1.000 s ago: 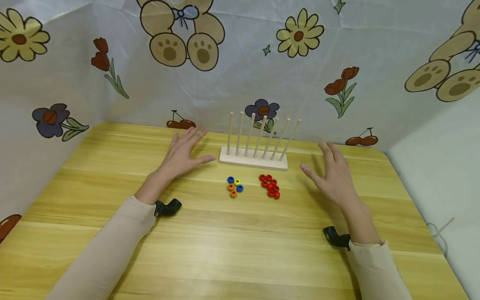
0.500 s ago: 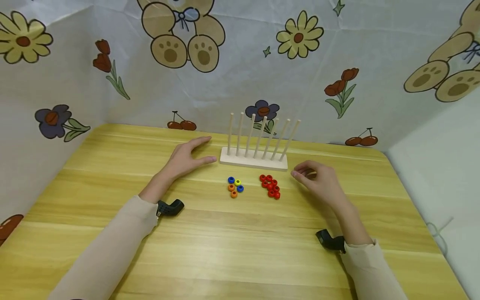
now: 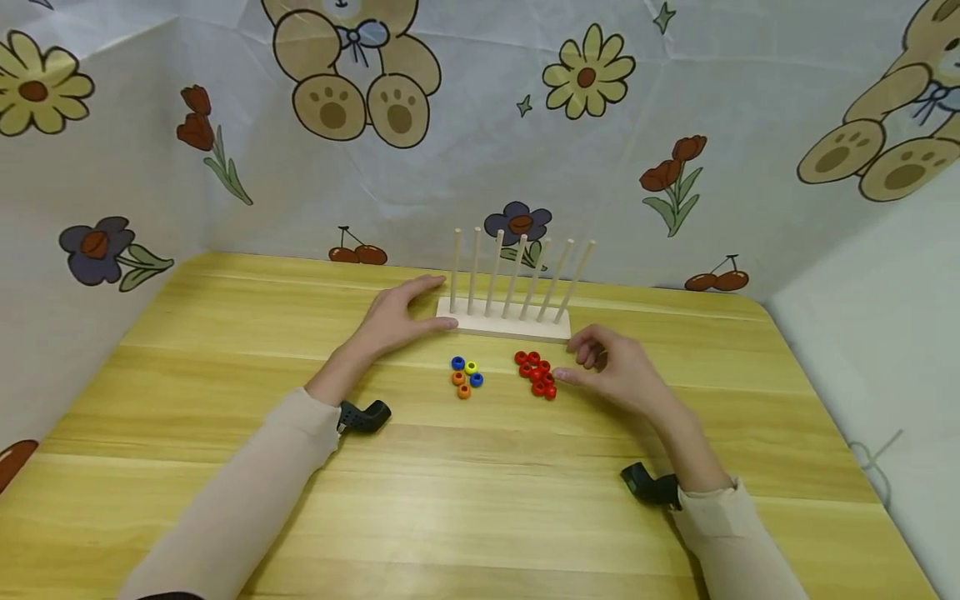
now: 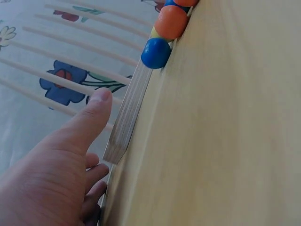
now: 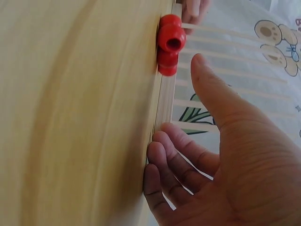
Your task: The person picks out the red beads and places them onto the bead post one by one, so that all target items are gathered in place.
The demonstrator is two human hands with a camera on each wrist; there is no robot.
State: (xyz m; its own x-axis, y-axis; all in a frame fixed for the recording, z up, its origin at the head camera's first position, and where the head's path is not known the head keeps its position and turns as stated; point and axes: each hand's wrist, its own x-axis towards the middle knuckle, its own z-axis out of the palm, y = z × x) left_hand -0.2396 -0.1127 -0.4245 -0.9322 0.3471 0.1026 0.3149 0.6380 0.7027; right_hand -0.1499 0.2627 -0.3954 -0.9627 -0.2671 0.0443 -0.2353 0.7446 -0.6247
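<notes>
A pale wooden rack carries a row of several upright pegs, all bare. My left hand is at its left end, thumb in front of the base and fingers past the end; in the left wrist view, I cannot tell whether the thumb touches it. By the right end is my right hand, holding nothing, its fingers loosely bent and its thumb beside several red beads. Blue beads, orange beads and one yellow bead lie in front of the rack.
The wooden table extends toward me from the rack. Behind it hangs a printed cloth with bears and flowers. A black wrist camera sits on the left wrist, another black camera on the right.
My left hand has moved right, up to the rack's end. The right hand has come left and nearer the red beads, its fingers going from spread to bent. The rack and beads stay put.
</notes>
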